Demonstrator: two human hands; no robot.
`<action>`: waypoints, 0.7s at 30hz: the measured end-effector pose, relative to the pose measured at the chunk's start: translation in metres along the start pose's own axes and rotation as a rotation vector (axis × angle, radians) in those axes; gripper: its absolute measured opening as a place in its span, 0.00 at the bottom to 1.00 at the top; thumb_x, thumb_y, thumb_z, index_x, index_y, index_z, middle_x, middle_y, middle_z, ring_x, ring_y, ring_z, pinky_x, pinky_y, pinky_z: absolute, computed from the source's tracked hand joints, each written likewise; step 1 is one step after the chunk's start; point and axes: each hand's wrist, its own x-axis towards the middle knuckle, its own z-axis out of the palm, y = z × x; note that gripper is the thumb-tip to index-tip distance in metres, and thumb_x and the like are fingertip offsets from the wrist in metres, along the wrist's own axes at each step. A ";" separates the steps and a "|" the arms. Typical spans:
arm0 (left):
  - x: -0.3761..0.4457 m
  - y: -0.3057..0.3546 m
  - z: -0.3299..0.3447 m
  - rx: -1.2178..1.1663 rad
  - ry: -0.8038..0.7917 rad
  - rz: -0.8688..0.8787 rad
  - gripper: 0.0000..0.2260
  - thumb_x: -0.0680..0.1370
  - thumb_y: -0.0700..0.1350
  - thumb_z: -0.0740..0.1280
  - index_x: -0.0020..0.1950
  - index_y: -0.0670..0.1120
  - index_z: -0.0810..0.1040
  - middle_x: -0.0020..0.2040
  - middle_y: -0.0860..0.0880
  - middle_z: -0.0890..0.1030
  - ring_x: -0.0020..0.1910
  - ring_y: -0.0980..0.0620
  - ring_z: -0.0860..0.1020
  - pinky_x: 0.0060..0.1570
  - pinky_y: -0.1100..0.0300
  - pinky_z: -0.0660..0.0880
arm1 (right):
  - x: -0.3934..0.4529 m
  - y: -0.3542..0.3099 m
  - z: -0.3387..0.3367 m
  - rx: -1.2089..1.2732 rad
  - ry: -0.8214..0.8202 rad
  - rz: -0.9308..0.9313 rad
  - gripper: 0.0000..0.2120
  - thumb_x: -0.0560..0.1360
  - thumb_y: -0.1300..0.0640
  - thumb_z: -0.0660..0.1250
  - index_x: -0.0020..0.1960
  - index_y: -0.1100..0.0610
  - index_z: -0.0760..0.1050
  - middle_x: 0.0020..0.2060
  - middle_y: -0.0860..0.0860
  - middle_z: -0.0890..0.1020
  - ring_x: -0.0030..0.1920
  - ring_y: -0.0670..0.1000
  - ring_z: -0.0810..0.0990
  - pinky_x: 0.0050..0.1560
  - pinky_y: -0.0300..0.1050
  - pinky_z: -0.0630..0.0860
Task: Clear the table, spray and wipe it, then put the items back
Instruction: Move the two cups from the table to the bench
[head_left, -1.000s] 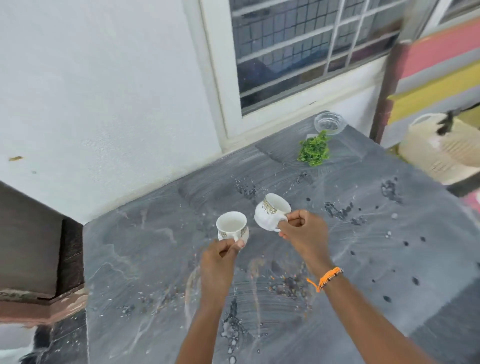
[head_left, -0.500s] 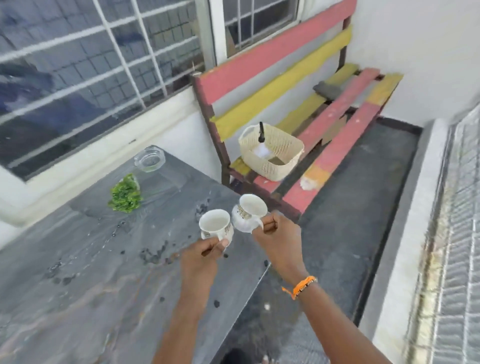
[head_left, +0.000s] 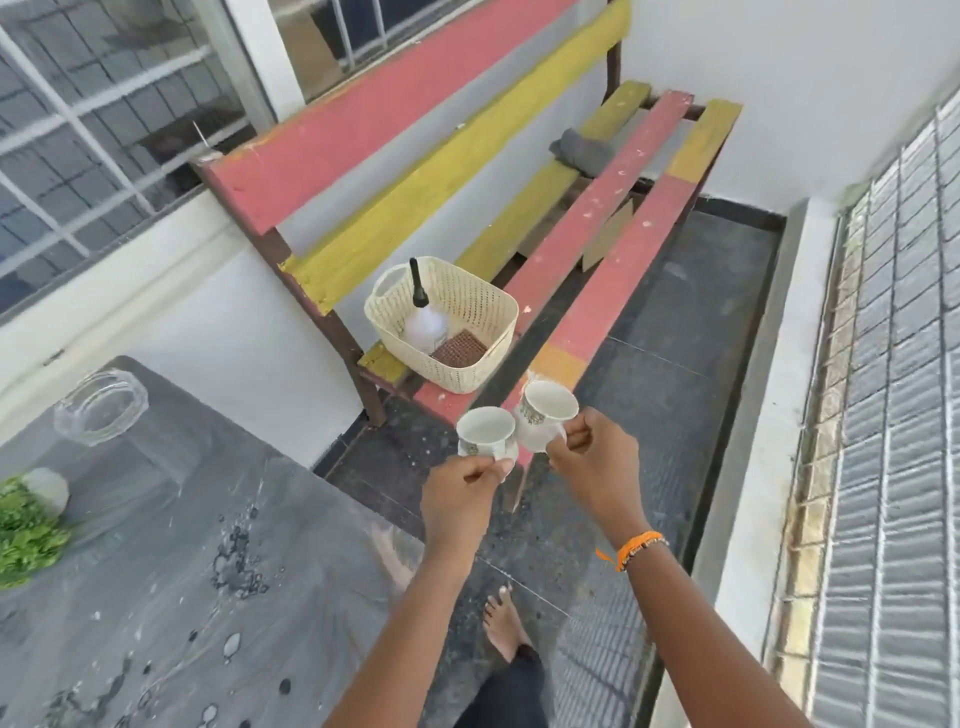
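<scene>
My left hand (head_left: 460, 493) grips a white cup with gold trim (head_left: 484, 435) by its handle. My right hand (head_left: 597, 460) holds a second, matching cup (head_left: 544, 415) tilted slightly left. Both cups hang in the air beyond the right edge of the grey marble table (head_left: 156, 597), over the dark floor near the bench's front. The two cups almost touch. On the table's far left stand a clear glass ashtray (head_left: 101, 397) and a bunch of green leaves (head_left: 26, 535).
A red and yellow slatted bench (head_left: 571, 234) stands ahead against the wall. On it sits a cream basket (head_left: 444, 322) holding a spray bottle (head_left: 423, 312) and a brown pad, and a grey cloth (head_left: 582, 150) lies farther back. My bare foot (head_left: 506, 623) is on the floor.
I have turned right from the table toward the bench. Both hands carried the cups off the table and out over the floor near the bench.
</scene>
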 end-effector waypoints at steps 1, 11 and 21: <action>0.013 0.002 0.010 0.010 0.001 -0.009 0.08 0.72 0.49 0.71 0.39 0.45 0.84 0.33 0.49 0.81 0.33 0.54 0.75 0.37 0.57 0.70 | 0.015 0.005 -0.001 -0.009 -0.012 0.010 0.07 0.68 0.59 0.69 0.36 0.57 0.72 0.31 0.51 0.81 0.35 0.52 0.81 0.35 0.43 0.74; 0.119 -0.019 0.118 0.080 0.045 -0.210 0.09 0.73 0.47 0.70 0.37 0.43 0.82 0.31 0.49 0.80 0.31 0.53 0.75 0.35 0.59 0.69 | 0.158 0.082 0.025 -0.109 -0.226 0.074 0.02 0.73 0.60 0.66 0.43 0.57 0.73 0.37 0.53 0.82 0.40 0.54 0.79 0.40 0.45 0.72; 0.181 -0.075 0.212 0.163 0.229 -0.459 0.12 0.73 0.47 0.70 0.32 0.43 0.78 0.30 0.49 0.74 0.31 0.50 0.69 0.28 0.62 0.59 | 0.255 0.158 0.080 -0.181 -0.464 0.007 0.04 0.71 0.63 0.65 0.41 0.57 0.71 0.33 0.52 0.77 0.37 0.54 0.75 0.33 0.42 0.67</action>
